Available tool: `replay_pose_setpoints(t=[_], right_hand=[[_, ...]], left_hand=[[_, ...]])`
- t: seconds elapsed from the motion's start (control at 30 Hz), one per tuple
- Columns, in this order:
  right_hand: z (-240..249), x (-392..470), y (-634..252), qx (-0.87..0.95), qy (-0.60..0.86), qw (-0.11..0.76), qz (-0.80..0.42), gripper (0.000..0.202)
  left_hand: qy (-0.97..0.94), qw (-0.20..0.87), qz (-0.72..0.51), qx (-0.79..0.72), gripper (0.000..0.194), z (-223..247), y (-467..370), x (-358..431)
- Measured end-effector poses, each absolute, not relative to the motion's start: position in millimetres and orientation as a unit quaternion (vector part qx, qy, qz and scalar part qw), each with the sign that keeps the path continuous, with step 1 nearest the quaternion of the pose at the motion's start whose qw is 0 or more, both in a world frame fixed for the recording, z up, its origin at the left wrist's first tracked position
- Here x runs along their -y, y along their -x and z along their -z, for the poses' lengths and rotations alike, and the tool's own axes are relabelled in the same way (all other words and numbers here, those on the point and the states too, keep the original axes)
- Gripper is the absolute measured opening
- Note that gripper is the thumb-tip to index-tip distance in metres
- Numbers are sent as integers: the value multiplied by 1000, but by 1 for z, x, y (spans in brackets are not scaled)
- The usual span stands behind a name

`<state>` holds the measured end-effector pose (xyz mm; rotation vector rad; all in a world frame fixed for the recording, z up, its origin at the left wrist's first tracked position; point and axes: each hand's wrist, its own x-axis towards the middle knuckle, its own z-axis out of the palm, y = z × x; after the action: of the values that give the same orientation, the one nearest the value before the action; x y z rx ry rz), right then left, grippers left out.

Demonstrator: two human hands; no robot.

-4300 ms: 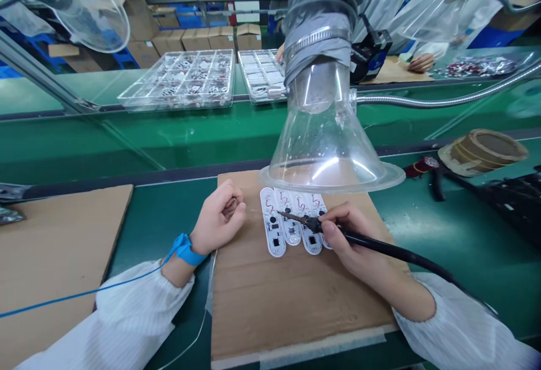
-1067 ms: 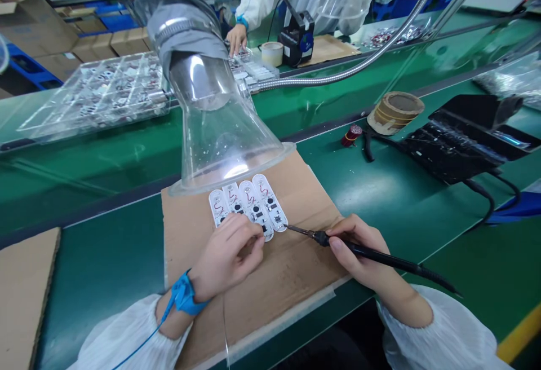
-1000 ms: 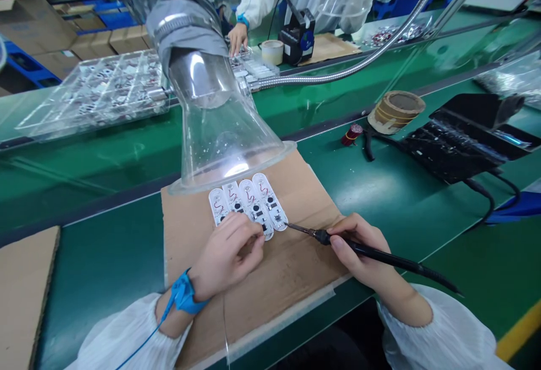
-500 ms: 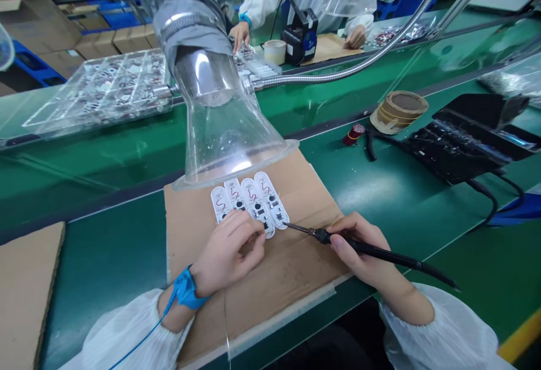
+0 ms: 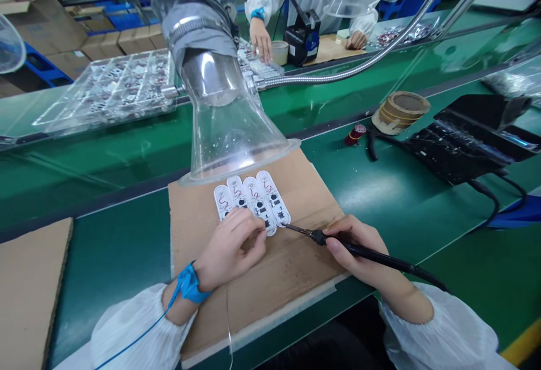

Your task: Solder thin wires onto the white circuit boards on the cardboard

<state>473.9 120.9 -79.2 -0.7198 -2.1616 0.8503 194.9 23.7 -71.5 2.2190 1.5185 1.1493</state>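
Observation:
Several white rounded strips [image 5: 273, 197] with small circuit boards and red wires lie side by side on a cardboard sheet [image 5: 304, 257]. My right hand [image 5: 359, 243] grips a soldering iron [image 5: 315, 236] like a pen, its tip at the lower end of the rightmost strip. Over the lower ends of the strips on the left, my left hand [image 5: 232, 243] is closed in a pinch, partly covering them. A thin solder wire [image 5: 229, 319] trails out from beneath this hand towards the front edge; its end at the fingertips is hard to see. A blue wrist strap [image 5: 190, 284] circles my left wrist.
A clear fume hood [image 5: 236, 139] hangs just above the strips. To the right are a tape roll [image 5: 400, 111], a red wire bundle [image 5: 355, 134] and a black holder [image 5: 460, 139]. Behind, a co-worker's hand [image 5: 261, 40] is over a parts tray near another clear tray [image 5: 122, 85].
The view has shifted slightly. Both my hands and the iron's tip keep nearly the same place at the strips. The co-worker's hand has moved right over the parts tray.

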Motion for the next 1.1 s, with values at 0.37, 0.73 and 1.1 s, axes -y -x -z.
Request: replay_pose_setpoints(t=[0.37,0.73,1.1], right_hand=[[85,-100,-464,710,345,425,-443,3],[91,-102,-459,750,327,396,-416,3],[90,-102,-457,772,328,379,-392,2]], left_hand=[[-736,119,-392,-539,12,69,-164,-4],[-746,136,-379,-530,13,73,-164,-6],[-773,121,-361,-508,7,73,-165,-11]])
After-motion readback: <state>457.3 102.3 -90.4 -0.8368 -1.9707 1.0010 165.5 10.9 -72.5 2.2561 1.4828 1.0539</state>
